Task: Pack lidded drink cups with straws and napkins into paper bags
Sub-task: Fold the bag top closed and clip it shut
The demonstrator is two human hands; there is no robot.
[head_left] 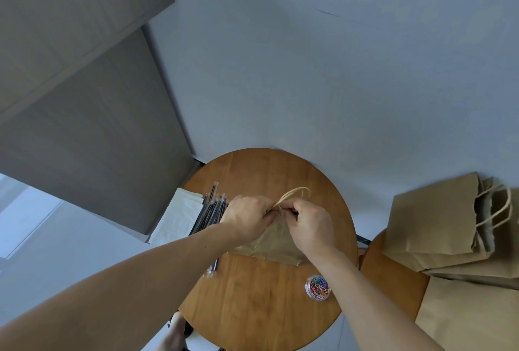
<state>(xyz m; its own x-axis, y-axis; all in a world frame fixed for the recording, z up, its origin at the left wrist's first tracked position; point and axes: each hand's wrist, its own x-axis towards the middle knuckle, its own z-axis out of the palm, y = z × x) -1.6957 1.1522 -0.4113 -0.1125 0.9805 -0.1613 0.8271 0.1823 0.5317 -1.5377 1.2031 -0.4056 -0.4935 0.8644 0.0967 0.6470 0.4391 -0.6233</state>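
Pinching the paper bag's (276, 241) top edge with left hand (247, 218) and right hand (311, 224), part it evenly, sparing the twisted handle (295, 193).

Brown paper bag (276, 241) stands mid-surface, top pinched closed, twine handles (295, 195) upright. Black wrapped straws (209, 214) lie left; white napkins (175, 216) further left; flat spare bags (438, 224) stacked right.
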